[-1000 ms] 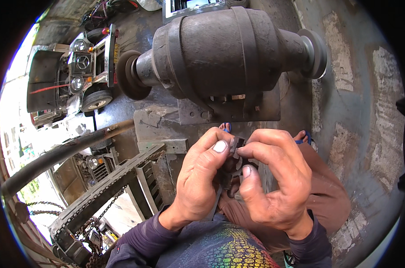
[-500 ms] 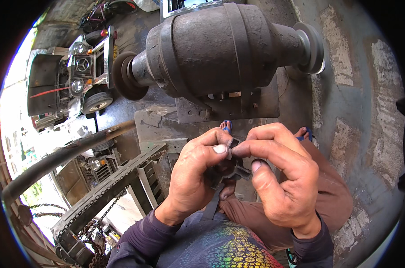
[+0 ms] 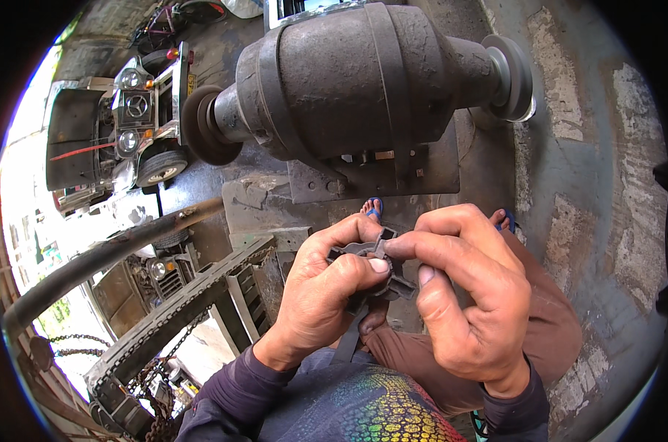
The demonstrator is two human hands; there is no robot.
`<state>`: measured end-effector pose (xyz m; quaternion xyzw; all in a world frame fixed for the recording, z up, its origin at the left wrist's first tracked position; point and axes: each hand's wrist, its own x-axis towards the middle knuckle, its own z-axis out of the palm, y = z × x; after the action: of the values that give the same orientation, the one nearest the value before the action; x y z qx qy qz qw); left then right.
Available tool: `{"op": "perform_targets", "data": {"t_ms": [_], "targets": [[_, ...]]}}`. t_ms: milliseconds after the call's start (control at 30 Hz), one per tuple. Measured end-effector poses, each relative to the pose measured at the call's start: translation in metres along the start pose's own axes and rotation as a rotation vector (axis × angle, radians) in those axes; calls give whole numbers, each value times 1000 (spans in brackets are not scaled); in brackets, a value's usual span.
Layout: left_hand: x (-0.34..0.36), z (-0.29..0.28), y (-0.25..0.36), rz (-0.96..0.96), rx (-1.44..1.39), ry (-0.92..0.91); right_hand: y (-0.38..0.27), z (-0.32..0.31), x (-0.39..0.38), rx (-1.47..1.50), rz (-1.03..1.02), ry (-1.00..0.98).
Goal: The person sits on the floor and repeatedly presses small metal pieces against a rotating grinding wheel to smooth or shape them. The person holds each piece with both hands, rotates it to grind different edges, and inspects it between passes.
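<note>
My left hand (image 3: 323,287) grips a small dark metal part (image 3: 396,287) with square-cornered arms, its thumb lying across the middle of it. My right hand (image 3: 474,302) is bent beside the part, index fingertip touching its upper arm and thumb held apart from that finger; fingers behind are partly hidden. Beyond both hands stands a large, worn, dark bench grinder (image 3: 334,88) on a steel plate (image 3: 312,188), with a wheel (image 3: 205,125) at the left end and another (image 3: 517,77) at the right.
A jeep-like vehicle (image 3: 83,132) stands at upper left, another (image 3: 161,272) below it. A pipe rail (image 3: 83,265), a steel frame with chains (image 3: 164,328) and a grey ledge (image 3: 257,206) lie left of my hands. My sandalled feet (image 3: 371,208) show below the grinder. A patched grey wall (image 3: 599,184) runs along the right.
My left thumb has moved down and right onto the middle of the part, which shows more now. My right hand has shifted slightly rightward, its index finger still on the part.
</note>
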<state>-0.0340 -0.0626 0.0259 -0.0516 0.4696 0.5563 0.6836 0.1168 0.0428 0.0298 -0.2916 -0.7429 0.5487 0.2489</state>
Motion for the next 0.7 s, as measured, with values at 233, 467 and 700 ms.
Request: {"op": "perform_targets", "data": {"t_ms": [233, 467, 700], "targets": [[1, -4, 2, 21, -37, -80, -2, -1, -1, -13, 12, -6], [2, 0, 3, 13, -27, -45, 4, 3, -1, 43, 13, 61], [3, -1, 5, -7, -91, -91, 2, -2, 1, 3, -3, 41]]}}
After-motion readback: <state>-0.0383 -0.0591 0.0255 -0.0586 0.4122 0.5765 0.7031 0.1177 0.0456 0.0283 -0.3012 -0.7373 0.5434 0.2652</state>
